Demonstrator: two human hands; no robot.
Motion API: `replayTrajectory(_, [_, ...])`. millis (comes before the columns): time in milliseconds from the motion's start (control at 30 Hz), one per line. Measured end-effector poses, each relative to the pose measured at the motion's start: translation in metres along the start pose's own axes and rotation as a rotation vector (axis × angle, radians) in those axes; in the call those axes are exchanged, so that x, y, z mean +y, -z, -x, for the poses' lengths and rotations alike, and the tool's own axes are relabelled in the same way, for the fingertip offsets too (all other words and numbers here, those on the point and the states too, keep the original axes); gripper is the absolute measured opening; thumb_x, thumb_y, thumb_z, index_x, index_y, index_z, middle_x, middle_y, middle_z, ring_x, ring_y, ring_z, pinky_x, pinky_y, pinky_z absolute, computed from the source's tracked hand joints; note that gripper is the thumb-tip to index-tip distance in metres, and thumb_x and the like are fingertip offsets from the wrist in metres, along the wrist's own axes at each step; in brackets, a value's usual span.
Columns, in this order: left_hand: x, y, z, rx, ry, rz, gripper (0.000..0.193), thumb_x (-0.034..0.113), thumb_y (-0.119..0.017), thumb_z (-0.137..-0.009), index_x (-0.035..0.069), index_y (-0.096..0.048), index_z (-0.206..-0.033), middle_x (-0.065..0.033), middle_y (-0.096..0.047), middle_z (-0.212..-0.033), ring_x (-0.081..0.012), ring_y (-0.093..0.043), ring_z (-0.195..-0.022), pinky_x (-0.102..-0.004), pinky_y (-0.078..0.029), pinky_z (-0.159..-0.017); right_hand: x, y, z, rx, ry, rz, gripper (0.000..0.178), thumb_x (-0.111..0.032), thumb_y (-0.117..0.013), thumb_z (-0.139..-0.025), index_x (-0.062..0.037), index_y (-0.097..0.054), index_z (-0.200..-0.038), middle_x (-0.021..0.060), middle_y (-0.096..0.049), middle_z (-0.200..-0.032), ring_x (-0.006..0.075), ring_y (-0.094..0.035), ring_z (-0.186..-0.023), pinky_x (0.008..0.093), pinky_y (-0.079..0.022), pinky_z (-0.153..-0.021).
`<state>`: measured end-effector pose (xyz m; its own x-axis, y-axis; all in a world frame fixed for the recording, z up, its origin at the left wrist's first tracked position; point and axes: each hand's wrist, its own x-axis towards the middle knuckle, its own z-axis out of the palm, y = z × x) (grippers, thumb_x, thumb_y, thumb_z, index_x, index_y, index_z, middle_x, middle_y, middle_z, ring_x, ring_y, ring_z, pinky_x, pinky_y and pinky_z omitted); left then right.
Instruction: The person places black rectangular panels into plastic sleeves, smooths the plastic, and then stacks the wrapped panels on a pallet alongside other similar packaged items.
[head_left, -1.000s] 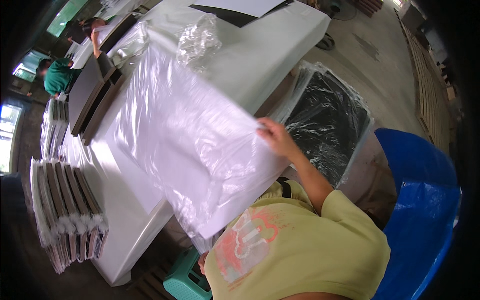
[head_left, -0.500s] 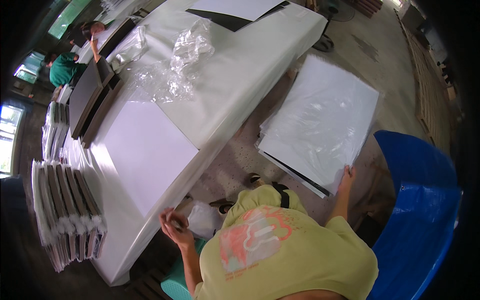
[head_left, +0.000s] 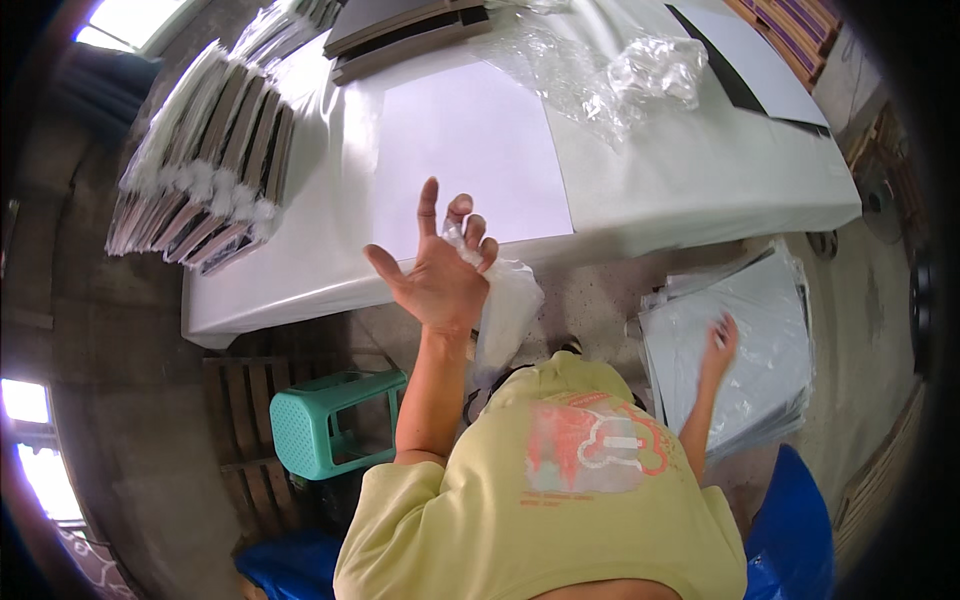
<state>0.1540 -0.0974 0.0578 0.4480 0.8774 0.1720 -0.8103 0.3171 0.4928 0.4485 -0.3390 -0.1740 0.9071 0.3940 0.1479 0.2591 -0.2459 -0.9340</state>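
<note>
My left hand [head_left: 442, 285] is raised palm up at the table's near edge. Its thumb and index finger stretch out, while the other fingers curl over thin clear plastic. That plastic seems to join a whitish translucent plastic bag [head_left: 512, 305] beside the hand, hanging below the table edge. Just beyond lies a large white sheet [head_left: 470, 150], flat on the covered table. On the right, my right hand [head_left: 720, 345] is over a low stack of large plastic-wrapped sheets [head_left: 770, 370]; its fingers are blurred, and contact with the stack is unclear.
Crumpled clear film [head_left: 655, 75] lies on the white-covered table [head_left: 680, 185]. Dark boards [head_left: 405, 35] are stacked behind the white sheet, with wrapped bundles [head_left: 215, 160] at the left. A green plastic stool [head_left: 320, 425] stands left of my arm, and blue sheeting [head_left: 790, 530] is at lower right.
The view has swung leftward. My left hand has risen and turned palm up, with its index finger and thumb spread. My right hand has left the stack's near corner and is now over its top.
</note>
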Motion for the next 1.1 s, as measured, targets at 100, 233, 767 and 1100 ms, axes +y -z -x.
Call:
replayTrajectory(100, [-0.001,0.001,0.004,-0.008,-0.030,0.009,0.086,0.074,-0.037,-0.066,0.014,-0.028,-0.127,-0.0067,-0.039,-0.100,-0.0171,-0.037,-0.075,-0.0270,-0.032,-0.059,-0.168,-0.115,0.019,-0.599,0.251,-0.527,0.042,-0.018,-0.062,-0.076,-0.0075,-0.047,-0.114,0.0065,-0.051,-0.106,0.0173,-0.052,-0.092,0.0280,-0.045,-0.074])
replayTrajectory(233, [0.004,0.001,0.011,-0.103,-0.097,-0.107,0.086,0.058,-0.054,-0.067,0.013,-0.020,-0.131,-0.0119,-0.038,-0.114,-0.0220,-0.039,-0.099,-0.0327,-0.036,-0.080,-0.286,-0.161,0.065,-0.924,0.368,-0.563,0.030,-0.010,-0.065,-0.074,-0.0051,-0.050,-0.099,0.0025,-0.059,-0.086,0.0137,-0.056,-0.076,0.0254,-0.044,-0.068])
replayTrajectory(767, [0.029,0.057,0.029,0.239,0.080,-0.919,0.022,0.014,-0.069,-0.072,0.000,-0.060,-0.086,-0.0013,-0.060,-0.076,-0.0050,-0.050,-0.067,-0.0199,-0.041,-0.059,-0.318,-0.203,0.067,-1.014,0.028,-0.743,0.030,-0.015,-0.066,-0.074,-0.0023,-0.051,-0.096,0.0028,-0.057,-0.075,0.0096,-0.052,-0.075,0.0223,-0.041,-0.069])
replayTrajectory(1100, [0.034,0.052,0.032,0.344,0.207,-0.544,0.030,0.028,-0.057,-0.082,0.002,-0.056,-0.097,-0.0030,-0.059,-0.085,-0.0090,-0.051,-0.080,-0.0249,-0.042,-0.069,-0.322,-0.204,0.070,-0.604,0.856,-0.182,0.020,-0.003,-0.055,-0.080,-0.0056,-0.055,-0.099,0.0076,-0.064,-0.083,0.0127,-0.057,-0.060,0.0211,-0.043,-0.065])
